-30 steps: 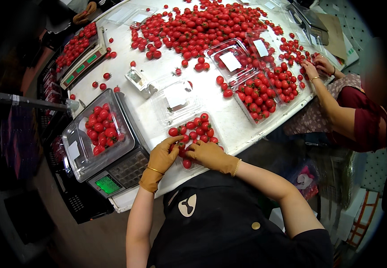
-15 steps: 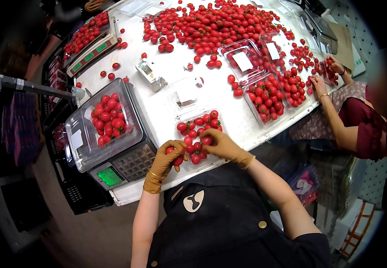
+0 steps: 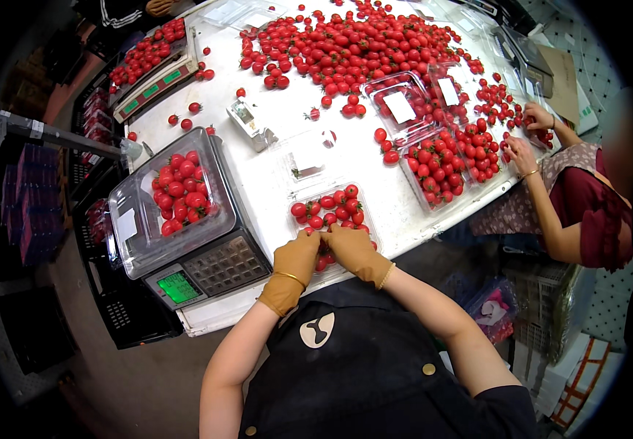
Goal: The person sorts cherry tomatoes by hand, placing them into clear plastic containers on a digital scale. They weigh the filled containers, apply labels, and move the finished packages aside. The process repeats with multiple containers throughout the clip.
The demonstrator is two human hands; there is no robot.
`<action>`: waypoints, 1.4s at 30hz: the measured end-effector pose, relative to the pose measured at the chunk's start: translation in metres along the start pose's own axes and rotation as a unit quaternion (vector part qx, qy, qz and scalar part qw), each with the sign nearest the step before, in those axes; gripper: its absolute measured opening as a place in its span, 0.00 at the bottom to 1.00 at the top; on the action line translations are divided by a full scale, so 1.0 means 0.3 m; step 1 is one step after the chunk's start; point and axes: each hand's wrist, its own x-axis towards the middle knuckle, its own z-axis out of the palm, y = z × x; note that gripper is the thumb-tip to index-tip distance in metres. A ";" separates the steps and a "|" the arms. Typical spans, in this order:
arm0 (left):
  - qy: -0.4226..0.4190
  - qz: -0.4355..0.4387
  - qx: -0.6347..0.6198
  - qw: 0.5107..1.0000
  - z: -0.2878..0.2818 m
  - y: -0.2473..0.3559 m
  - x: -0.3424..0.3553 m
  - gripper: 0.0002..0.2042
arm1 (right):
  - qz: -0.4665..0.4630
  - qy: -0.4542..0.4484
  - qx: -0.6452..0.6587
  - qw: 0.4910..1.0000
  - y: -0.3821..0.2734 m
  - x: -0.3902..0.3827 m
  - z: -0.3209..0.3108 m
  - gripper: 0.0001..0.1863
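A clear plastic punnet (image 3: pixel 374 233) of red cherry tomatoes (image 3: pixel 329 203) lies in front of me at the table's near edge. Both my hands wear tan gloves and meet over its near half. My left hand (image 3: pixel 292 265) comes from the left, fingers curled down among the tomatoes. Beside it, nearly touching, my right hand (image 3: pixel 355 253) has its fingers bent down and drawn together. Whatever the fingertips grip is hidden beneath the gloves. On the left, a digital scale (image 3: pixel 217 265) bears an open clear punnet (image 3: pixel 127 192) with more tomatoes in it.
A large heap of cherry tomatoes (image 3: pixel 375 44) covers the far white table (image 3: pixel 258 183). Filled punnets (image 3: pixel 433 172) stand to the right, near a co-worker's hands (image 3: pixel 525 152). A small white device (image 3: pixel 247 124) sits behind my punnet. Another scale (image 3: pixel 152 94) holds tomatoes at far left.
My left hand, which held tomatoes at the punnet's left side, has moved right and over it. My right hand has lowered toward the tomatoes, and the hands are closer together.
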 end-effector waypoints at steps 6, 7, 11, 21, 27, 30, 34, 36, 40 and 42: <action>-0.007 0.006 -0.051 0.999 -0.044 -0.013 0.013 0.11 | 0.009 -0.031 0.294 0.955 0.130 -0.023 -0.110 0.20; 0.001 0.018 -0.129 0.992 -0.040 -0.040 0.009 0.12 | 0.024 -0.068 0.418 0.906 0.145 -0.049 -0.151 0.21; -0.020 0.035 -0.519 0.854 -0.057 -0.127 -0.038 0.16 | 0.011 -0.094 0.717 0.691 0.176 -0.156 -0.246 0.23; -0.083 0.163 -0.963 0.196 0.119 -0.170 -0.232 0.21 | -0.172 -0.065 0.075 0.980 0.034 -0.022 -0.105 0.13; -0.098 0.168 -0.976 0.096 0.202 -0.182 -0.285 0.21 | -0.256 -0.027 -0.081 0.963 0.029 0.002 -0.047 0.13; -0.054 0.120 -0.984 0.121 0.123 -0.197 -0.288 0.23 | -0.270 -0.020 -0.083 0.959 0.030 0.004 -0.054 0.13; 0.060 0.141 -0.968 0.200 -0.065 -0.257 -0.293 0.25 | -0.162 -0.061 0.082 0.982 0.043 0.000 -0.104 0.16; 0.156 0.112 -0.937 0.291 -0.186 -0.299 -0.310 0.27 | -0.125 -0.034 0.272 0.953 0.055 0.034 -0.104 0.21; 0.310 0.099 -0.848 0.418 -0.363 -0.412 -0.293 0.28 | -0.011 -0.084 0.588 0.804 -0.193 0.130 -0.329 0.25; 0.390 0.065 -0.794 0.461 -0.421 -0.470 -0.267 0.24 | -0.025 -0.096 0.610 0.786 -0.330 0.200 -0.416 0.28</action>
